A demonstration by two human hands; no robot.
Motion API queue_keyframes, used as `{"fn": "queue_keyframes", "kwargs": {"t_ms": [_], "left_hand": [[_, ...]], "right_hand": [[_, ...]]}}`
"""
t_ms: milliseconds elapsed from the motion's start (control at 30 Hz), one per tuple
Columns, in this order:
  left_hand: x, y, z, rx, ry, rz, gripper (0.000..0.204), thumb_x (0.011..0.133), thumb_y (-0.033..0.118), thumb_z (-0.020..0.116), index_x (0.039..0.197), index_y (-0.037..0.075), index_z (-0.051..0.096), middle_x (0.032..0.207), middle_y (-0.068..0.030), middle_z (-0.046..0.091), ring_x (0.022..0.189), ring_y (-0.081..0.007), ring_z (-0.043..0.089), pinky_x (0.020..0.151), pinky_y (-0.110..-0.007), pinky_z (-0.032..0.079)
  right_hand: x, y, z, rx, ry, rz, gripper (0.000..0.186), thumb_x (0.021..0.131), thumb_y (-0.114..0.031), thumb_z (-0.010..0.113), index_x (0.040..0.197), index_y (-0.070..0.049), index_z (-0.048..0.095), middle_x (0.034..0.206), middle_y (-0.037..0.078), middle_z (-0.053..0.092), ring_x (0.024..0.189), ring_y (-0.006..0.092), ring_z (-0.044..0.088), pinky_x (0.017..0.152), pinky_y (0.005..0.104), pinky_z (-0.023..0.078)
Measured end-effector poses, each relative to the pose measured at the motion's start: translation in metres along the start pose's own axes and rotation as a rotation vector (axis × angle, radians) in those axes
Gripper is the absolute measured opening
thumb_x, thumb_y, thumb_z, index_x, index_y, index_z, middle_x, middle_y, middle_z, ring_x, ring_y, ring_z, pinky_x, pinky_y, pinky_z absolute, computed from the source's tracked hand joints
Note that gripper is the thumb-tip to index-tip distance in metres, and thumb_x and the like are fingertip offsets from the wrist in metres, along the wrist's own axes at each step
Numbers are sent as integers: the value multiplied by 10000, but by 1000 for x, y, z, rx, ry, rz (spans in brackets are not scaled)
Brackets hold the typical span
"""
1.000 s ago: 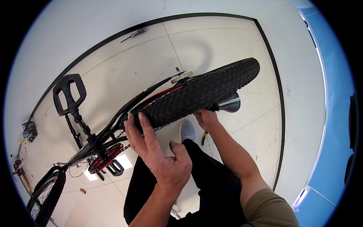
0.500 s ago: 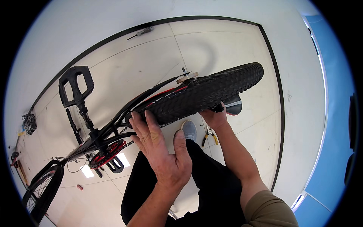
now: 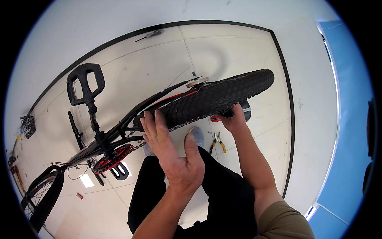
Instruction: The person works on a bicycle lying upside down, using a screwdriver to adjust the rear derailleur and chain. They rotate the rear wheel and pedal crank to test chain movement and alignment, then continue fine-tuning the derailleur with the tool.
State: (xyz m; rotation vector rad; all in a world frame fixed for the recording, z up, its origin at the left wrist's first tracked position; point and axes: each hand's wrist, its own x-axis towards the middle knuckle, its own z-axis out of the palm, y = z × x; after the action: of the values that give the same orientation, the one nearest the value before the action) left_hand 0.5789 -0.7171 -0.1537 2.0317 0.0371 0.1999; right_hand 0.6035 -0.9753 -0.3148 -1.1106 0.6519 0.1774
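A black knobby tyre (image 3: 223, 93) on the bike's rear wheel stretches across the middle, held up above the floor. My left hand (image 3: 173, 149) is open, palm toward the wheel, its fingertips at the tyre's left end. Below the tyre, my right hand (image 3: 234, 119) curls round a dark part at the wheel's near side; its fingertips and that part are mostly hidden. The chain (image 3: 139, 146) runs from the red chainring (image 3: 115, 161) toward the wheel. At the wheel's far side sits a pale round piece (image 3: 197, 81) on the axle.
A black pedal (image 3: 85, 84) juts up at left, with the front wheel (image 3: 41, 197) beyond it. Pliers (image 3: 217, 142) with yellow-black handles lie near my shoe (image 3: 197, 135). The saddle (image 3: 246, 111) shows beneath the tyre. A screwdriver (image 3: 150, 34) lies by the far wall.
My right hand has shifted slightly up and right, closer under the tyre. The upper pedal appears a little higher and further right. My left hand has stayed open at the tyre's left end.
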Motion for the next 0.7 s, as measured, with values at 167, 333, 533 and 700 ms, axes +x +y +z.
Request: {"fn": "queue_keyframes", "kwargs": {"t_ms": [167, 333, 533, 700], "left_hand": [[5, 12, 14, -188, 244, 135, 634, 878, 80, 626, 1474, -45, 450, 1544, -356, 343, 1478, -503, 280, 1203, -578, 186], [-23, 54, 12, -212, -74, 371, 443, 764, -64, 634, 1195, 22, 688, 1403, -254, 539, 1333, -409, 478, 1088, -494, 401], [-39, 51, 37, -317, -230, 320, 372, 736, -37, 695, 1103, 27, 693, 1309, -182, 598, 1236, -367, 548, 984, -462, 448], [-38, 49, 34, -304, -241, 255, 353, 758, -10, 708, 1108, 25, 679, 1274, -170, 609, 1192, -345, 573, 940, -452, 473]], "right_hand": [[-27, -28, 18, -173, 201, -82, 464, 1018, -383, 546, 1317, -29, 565, 1236, 96, 638, 1109, 211, 610, 902, 391, 473], [-63, -48, 48, -327, 285, -131, 544, 991, -288, 653, 1389, 58, 519, 1271, 108, 631, 1104, 175, 605, 965, 328, 466], [-105, -36, 69, -397, 156, -341, 338, 979, -77, 664, 1278, 67, 597, 1149, 83, 658, 1045, 129, 597, 947, 263, 480], [-93, -26, 67, -227, 254, -265, 244, 999, -86, 632, 1194, 61, 614, 1053, 81, 675, 946, 148, 648, 890, 297, 548]]}}
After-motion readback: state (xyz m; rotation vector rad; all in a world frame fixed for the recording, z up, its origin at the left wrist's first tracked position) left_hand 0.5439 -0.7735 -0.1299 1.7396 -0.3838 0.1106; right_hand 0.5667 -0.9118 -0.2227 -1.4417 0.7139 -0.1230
